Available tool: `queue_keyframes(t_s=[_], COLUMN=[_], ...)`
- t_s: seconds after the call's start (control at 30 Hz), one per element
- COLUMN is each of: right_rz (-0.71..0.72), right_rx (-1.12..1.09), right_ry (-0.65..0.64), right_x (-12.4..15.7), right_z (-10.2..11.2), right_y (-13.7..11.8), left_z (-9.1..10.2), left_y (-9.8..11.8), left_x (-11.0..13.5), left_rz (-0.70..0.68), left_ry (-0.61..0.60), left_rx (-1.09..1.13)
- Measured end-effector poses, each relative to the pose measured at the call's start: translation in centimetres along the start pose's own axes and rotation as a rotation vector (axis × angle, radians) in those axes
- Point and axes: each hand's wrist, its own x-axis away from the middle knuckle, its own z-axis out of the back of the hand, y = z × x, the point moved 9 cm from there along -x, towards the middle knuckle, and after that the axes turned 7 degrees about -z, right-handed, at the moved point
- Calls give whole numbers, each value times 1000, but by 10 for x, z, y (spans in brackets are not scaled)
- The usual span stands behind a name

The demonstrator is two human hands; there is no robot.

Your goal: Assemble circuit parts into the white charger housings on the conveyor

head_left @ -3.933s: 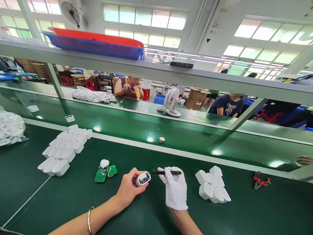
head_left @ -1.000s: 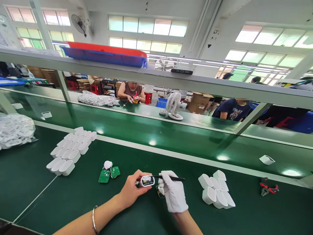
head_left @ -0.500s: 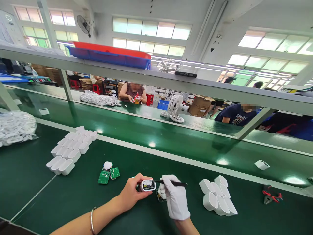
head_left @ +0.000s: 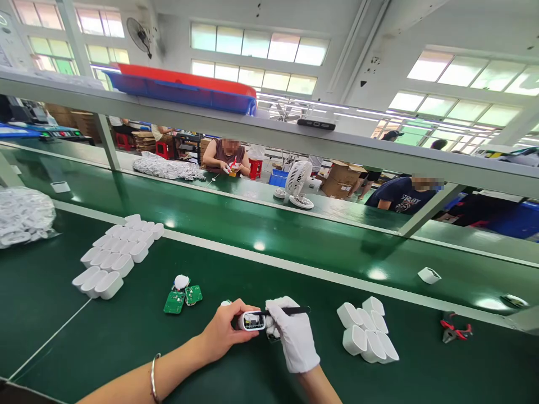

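Note:
My bare left hand (head_left: 223, 331) grips a small white housing (head_left: 251, 321) with its open end toward me, a circuit board visible inside. My white-gloved right hand (head_left: 292, 336) pinches black tweezers (head_left: 290, 310) whose tip reaches the housing's mouth. A small dark part sits under the gloved fingers, too hidden to name. Both hands hover just above the green work surface (head_left: 126, 348). Green circuit boards (head_left: 182, 297) with a white cap lie to the left of my left hand.
White housings are grouped at the right (head_left: 366, 331) and in rows at the left (head_left: 115, 255). Red-handled cutters (head_left: 452, 331) lie far right. A single housing (head_left: 428, 275) rides the conveyor belt. A bag of white parts (head_left: 23, 216) sits far left. People work across the line.
The single housing on the belt has travelled left. My hands stay together on the housing, the tweezers' tip still at its opening. The view has shifted slightly.

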Motion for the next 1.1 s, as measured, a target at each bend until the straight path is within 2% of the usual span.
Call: queue_keyframes(t_s=[0.23, 0.4, 0.53, 0.63, 0.7, 0.77, 0.83, 0.93, 1.0, 1.1], right_rz=[13, 12, 22, -1, -21, 2, 53, 74, 37, -10], right_rx=[-230, -150, -41, 17, -16, -56, 80, 588, 798, 878], right_ry=[-34, -21, 10, -19, -34, 28, 174, 371, 414, 435], right_x=[7, 9, 7, 2, -2, -9, -17, -30, -37, -34], right_z=[1, -7, -6, -4, 1, 17, 42, 73, 85, 88], right_y=[-4, 1, 3, 3, 2, -4, -11, -19, -17, -15], left_z=[10, 9, 7, 5, 3, 4, 7, 10, 10, 10], left_y=[1, 4, 4, 1, -1, -1, 0, 3, 4, 8], left_x=[-2, -2, 0, 1, 1, 0, 0, 1, 1, 0], left_rz=[31, -12, -39, -38, -25, -20, -25, -31, -40, -65], left_ry=[83, 75, 54, 28, 10, 10, 29, 46, 45, 55], left_rx=[-13, -36, -63, -59, -50, -43, -41, -51, -64, -77])
